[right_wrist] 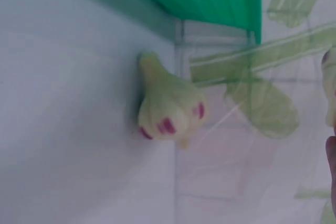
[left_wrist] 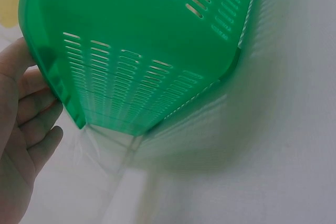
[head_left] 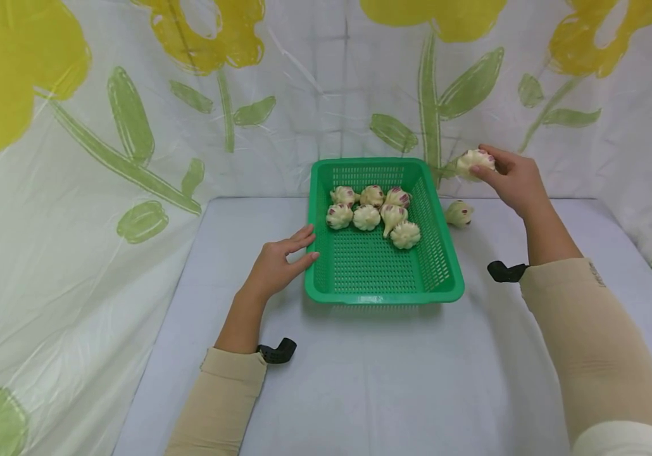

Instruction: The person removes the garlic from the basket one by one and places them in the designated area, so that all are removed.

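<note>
Pinched between the fingers and thumb of my right hand (head_left: 516,180) is a garlic bulb (head_left: 474,163), raised beside the far right corner of a green plastic basket (head_left: 383,298). Below it, another garlic bulb (head_left: 459,214) lies on the table to the basket's right; in the right wrist view this purple-marked bulb (right_wrist: 170,106) shows its stem. Several garlic bulbs (head_left: 367,217) sit inside the basket, towards its far end. My left hand (head_left: 275,266) touches the basket's left rim with extended fingers. In the left wrist view, the thumb of that hand (left_wrist: 26,114) reaches over the rim (left_wrist: 50,77).
A white cloth covers the table (head_left: 394,380). Close behind and at the sides hangs a pale curtain (head_left: 297,95) with yellow flowers and green leaves. Each sleeve carries a small black wrist device, one at the left cuff (head_left: 278,351) and one at the right (head_left: 506,272).
</note>
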{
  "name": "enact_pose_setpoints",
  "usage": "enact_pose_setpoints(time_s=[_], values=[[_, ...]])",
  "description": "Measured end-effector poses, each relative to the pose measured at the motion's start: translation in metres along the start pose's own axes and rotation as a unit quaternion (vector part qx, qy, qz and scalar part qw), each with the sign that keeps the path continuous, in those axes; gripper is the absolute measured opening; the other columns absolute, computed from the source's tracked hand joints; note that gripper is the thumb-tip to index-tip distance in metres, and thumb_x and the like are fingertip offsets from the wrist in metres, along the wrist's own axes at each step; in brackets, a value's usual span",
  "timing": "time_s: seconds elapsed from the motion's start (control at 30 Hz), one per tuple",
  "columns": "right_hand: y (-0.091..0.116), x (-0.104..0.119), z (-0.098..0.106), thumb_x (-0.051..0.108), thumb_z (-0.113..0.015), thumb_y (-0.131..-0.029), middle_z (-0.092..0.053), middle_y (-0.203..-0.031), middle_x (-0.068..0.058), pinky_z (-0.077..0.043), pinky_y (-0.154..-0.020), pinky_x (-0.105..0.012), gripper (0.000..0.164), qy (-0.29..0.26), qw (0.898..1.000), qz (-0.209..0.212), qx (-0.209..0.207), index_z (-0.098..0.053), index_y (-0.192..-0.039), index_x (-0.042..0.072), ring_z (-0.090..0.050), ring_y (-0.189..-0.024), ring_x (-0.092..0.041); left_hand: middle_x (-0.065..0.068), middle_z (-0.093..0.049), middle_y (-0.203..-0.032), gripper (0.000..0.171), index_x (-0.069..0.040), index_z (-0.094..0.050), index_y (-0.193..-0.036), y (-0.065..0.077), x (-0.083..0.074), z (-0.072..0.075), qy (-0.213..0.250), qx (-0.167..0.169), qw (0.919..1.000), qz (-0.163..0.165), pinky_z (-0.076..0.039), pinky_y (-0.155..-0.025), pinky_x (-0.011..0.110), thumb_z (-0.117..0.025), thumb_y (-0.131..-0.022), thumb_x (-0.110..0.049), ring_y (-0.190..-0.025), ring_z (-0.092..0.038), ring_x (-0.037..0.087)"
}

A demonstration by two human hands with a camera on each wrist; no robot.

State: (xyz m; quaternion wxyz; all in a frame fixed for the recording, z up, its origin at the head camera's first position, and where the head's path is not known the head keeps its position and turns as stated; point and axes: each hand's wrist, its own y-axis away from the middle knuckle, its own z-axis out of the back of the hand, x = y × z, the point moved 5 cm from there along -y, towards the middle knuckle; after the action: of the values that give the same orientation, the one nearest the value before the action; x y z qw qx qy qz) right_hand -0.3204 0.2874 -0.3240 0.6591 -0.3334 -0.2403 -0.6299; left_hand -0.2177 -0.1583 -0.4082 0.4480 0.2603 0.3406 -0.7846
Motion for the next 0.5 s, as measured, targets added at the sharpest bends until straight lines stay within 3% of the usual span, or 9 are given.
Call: enact_pose_setpoints(time_s=[0.1, 0.2, 0.5], values=[[0.003, -0.016, 0.001, 0.052, -0.063, -0.091, -0.049, -0.149, -0.006, -0.045, -0.09, -0.011, 0.065, -0.027, 0.999, -0.03, -0.006, -0.047, -0.148, 0.025, -0.05, -0.132, -0.012, -0.001, -0.051, -0.147, 0.049, -0.006, -0.06, -0.135, 0.0, -0.001, 0.0, 0.001, 0.001, 1.0, -0.001, -0.044, -0.108, 0.042, -0.07, -0.093, -0.029, -0.135, -0.049, 0.017], [0.005, -0.032, 0.003, 0.05, -0.065, -0.09, -0.05, -0.148, -0.004, -0.045, -0.088, -0.007, 0.064, -0.063, 0.996, -0.055, -0.024, -0.048, -0.147, 0.025, -0.051, -0.128, -0.006, -0.001, -0.05, -0.147, 0.049, -0.006, -0.06, -0.135, 0.0, 0.0, 0.0, 0.003, 0.001, 1.0, 0.001, -0.044, -0.109, 0.041, -0.07, -0.093, -0.029, -0.136, -0.049, 0.017], [0.012, -0.082, 0.0, 0.047, -0.066, -0.09, -0.051, -0.147, 0.002, -0.04, -0.108, -0.02, 0.066, -0.129, 0.98, -0.131, -0.07, -0.048, -0.148, 0.022, -0.051, -0.118, 0.0, -0.004, -0.051, -0.147, 0.048, -0.01, -0.06, -0.135, 0.0, 0.001, 0.0, 0.003, -0.002, 1.0, 0.0, -0.044, -0.109, 0.04, -0.069, -0.093, -0.03, -0.135, -0.049, 0.015]])
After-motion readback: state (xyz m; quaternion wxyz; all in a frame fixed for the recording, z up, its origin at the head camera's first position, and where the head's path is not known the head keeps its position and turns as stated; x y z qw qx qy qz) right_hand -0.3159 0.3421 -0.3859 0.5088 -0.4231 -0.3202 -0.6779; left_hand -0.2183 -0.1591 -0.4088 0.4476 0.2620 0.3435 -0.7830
